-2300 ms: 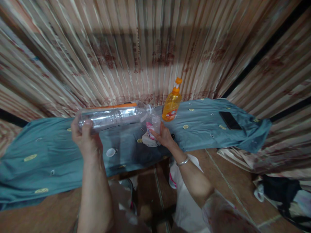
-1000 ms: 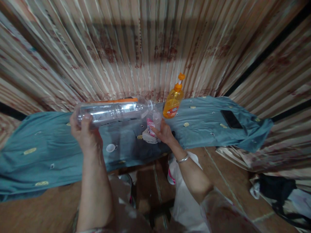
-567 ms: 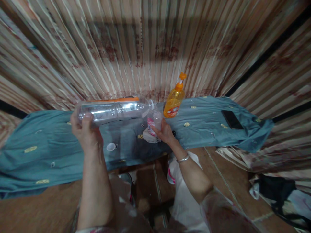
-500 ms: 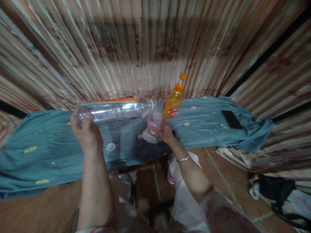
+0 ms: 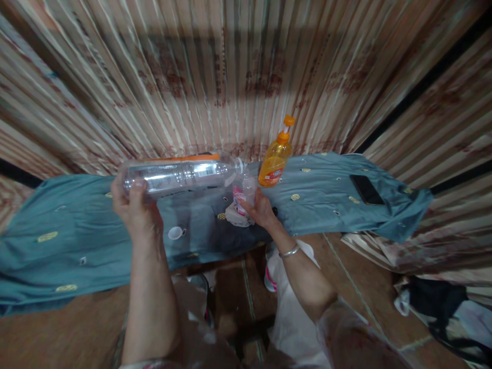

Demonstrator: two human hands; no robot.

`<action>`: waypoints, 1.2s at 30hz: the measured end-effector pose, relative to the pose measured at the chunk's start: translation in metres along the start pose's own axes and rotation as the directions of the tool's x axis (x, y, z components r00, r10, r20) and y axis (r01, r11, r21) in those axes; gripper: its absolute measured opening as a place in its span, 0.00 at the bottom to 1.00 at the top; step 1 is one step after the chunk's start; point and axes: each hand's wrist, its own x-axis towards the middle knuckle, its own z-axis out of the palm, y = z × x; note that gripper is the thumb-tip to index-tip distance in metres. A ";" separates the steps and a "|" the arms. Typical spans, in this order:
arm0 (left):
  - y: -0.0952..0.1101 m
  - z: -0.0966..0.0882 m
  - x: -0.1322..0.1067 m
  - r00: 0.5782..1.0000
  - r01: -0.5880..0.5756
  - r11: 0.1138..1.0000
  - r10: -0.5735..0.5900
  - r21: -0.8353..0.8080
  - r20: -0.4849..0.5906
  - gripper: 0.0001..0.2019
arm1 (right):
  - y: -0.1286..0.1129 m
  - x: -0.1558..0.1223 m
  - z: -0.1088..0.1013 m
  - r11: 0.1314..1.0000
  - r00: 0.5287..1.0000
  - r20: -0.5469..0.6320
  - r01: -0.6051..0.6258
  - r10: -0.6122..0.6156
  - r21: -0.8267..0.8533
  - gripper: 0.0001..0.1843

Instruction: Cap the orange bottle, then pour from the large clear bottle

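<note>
My left hand (image 5: pixel 134 212) grips the base of a large clear plastic bottle (image 5: pixel 180 175), held level with its open mouth pointing right. That mouth sits just above a small clear container with a pink label (image 5: pixel 246 192), which my right hand (image 5: pixel 261 211) holds upright over a white crumpled wrapper (image 5: pixel 235 218). A small white cap (image 5: pixel 175 233) lies on the teal cloth (image 5: pixel 69 241) below the bottle. An orange pump bottle (image 5: pixel 274 163) stands just right of the small container.
A black phone (image 5: pixel 366 189) lies on the cloth at the right. A striped curtain (image 5: pixel 238 77) hangs behind. An orange strip (image 5: pixel 184 158) shows behind the bottle. Brown tiled floor (image 5: pixel 365 302) lies below, with dark bags (image 5: pixel 442 307) at lower right.
Both hands and the two bottles keep nearly the same pose; the view only shifted slightly since the earliest frame.
</note>
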 end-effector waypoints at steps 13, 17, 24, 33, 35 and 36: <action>0.005 0.002 -0.001 0.999 0.032 0.999 -0.032 -0.011 -0.009 0.20 | 0.001 0.000 0.001 0.998 1.000 -0.015 0.009 -0.008 0.056 0.36; 0.008 0.004 -0.002 0.999 0.036 0.999 -0.036 -0.010 -0.008 0.16 | 0.002 0.000 0.002 0.999 1.000 -0.022 -0.018 0.018 0.037 0.38; 0.003 0.002 0.000 1.000 0.013 1.000 -0.013 -0.008 0.018 0.20 | 0.001 0.000 -0.001 0.998 0.999 -0.014 0.029 -0.028 0.050 0.35; 0.001 0.002 0.000 1.000 0.006 1.000 -0.007 0.011 0.001 0.22 | 0.001 0.000 0.002 1.000 1.000 -0.005 0.011 -0.011 -0.015 0.35; 0.001 0.000 0.001 1.000 -0.011 1.000 0.011 0.024 0.006 0.21 | 0.001 0.001 0.002 1.000 1.000 -0.010 0.012 -0.012 -0.023 0.34; 0.001 -0.001 0.001 1.000 -0.016 0.999 0.015 0.035 0.019 0.19 | 0.001 0.001 0.003 1.000 1.000 -0.016 0.015 -0.015 -0.022 0.34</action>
